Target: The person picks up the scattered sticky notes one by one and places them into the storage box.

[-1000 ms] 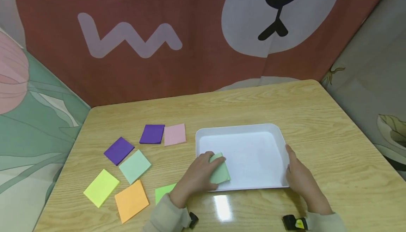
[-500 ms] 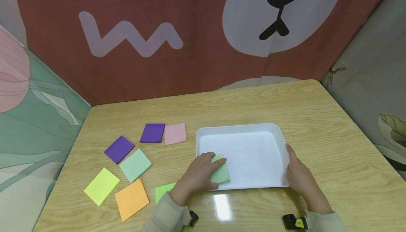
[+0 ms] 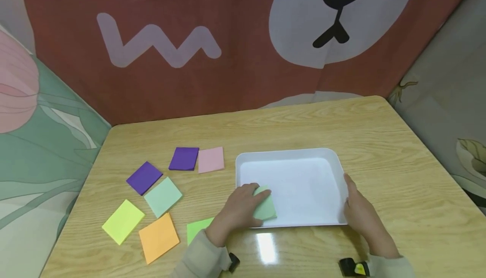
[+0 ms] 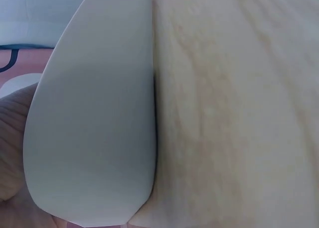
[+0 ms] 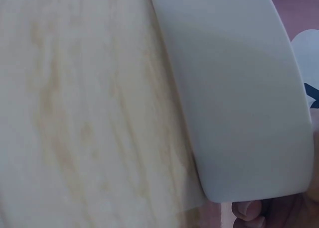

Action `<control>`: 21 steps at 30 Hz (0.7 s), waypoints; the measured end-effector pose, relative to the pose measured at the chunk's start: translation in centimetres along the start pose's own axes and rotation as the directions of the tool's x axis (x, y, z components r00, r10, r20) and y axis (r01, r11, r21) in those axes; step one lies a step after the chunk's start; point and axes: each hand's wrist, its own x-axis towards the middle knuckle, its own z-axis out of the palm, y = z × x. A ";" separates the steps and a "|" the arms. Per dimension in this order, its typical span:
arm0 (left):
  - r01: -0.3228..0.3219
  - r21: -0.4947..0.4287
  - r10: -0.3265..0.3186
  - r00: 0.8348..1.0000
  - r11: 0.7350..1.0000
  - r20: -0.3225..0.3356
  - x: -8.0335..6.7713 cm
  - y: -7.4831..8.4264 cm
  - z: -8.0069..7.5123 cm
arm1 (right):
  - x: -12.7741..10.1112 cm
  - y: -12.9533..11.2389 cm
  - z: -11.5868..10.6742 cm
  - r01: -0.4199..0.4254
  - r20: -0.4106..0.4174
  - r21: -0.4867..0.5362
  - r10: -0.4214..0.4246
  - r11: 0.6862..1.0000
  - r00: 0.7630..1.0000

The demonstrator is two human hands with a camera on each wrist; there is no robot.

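A white tray [image 3: 288, 152] lies on the wooden table [image 3: 398, 172]. My left hand [image 3: 243, 206] reaches over its near-left corner and grips a pale green pad of notes [image 3: 266, 209], held low inside the tray. My right hand [image 3: 358, 212] rests with straight fingers against the tray's right side. The left wrist view shows only the tray's outer wall [image 4: 94, 113] beside the table top [image 4: 234, 113]. In the right wrist view the tray's wall [image 5: 239, 88] fills the right half, with one fingertip [image 5: 249, 210] under its corner.
Left of the tray lie loose pads: two purple [image 3: 184, 158] [image 3: 144, 177], pink [image 3: 210, 159], mint [image 3: 163, 196], yellow [image 3: 123, 220], orange [image 3: 158, 237]. A bright green one [image 3: 197, 228] is partly hidden by my left sleeve. Fabric screens close in the back and both sides.
The left hand and its pale green pad have barely shifted in the tray's corner. The right hand stays at the tray's right side.
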 end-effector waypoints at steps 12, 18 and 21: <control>0.048 0.009 -0.049 0.997 0.999 0.062 0.1 0.5 -0.2 | -0.1 -0.1 -0.3 -0.003 0.000 0.022 0.003 1.000 1.000; 0.054 -0.004 -0.054 0.995 0.999 0.084 0.0 0.6 -0.3 | -0.2 -0.3 -0.3 0.001 0.004 0.046 -0.001 0.999 1.000; 0.050 -0.003 -0.049 0.995 0.999 0.089 -0.1 0.6 -0.4 | -0.2 -0.3 -0.2 -0.001 0.010 0.048 0.000 0.999 1.000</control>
